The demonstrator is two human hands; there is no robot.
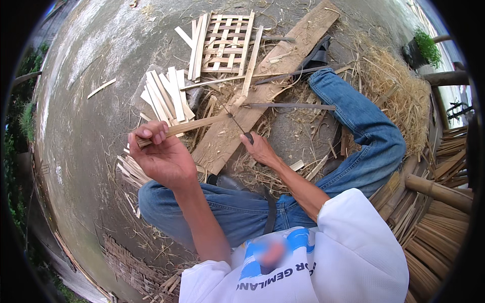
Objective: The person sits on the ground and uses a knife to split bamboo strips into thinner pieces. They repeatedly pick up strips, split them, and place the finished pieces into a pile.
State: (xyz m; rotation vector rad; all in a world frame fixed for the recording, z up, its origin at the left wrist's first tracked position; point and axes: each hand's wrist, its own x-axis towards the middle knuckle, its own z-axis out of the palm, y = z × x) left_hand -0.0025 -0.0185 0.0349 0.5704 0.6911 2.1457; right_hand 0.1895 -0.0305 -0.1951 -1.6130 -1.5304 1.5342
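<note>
My left hand [164,154] is closed round one end of a bamboo strip [199,123], which slants up to the right over a wooden plank [222,146]. In my right hand [258,149] is a knife [241,126] with a dark handle and a thin blade. Its blade meets the strip's far end above the plank. Another long, dark narrow blade or rod [290,106] lies across the plank toward my right knee. Just beyond my left hand is a fanned pile of pale split strips [169,96].
A woven bamboo lattice panel [226,43] lies at the far side beside loose slats. Heaped shavings [391,96] cover the ground at right. Bamboo poles [438,192] and bundled strips [429,242] stand at the right edge. A potted plant [426,48] sits at the far right.
</note>
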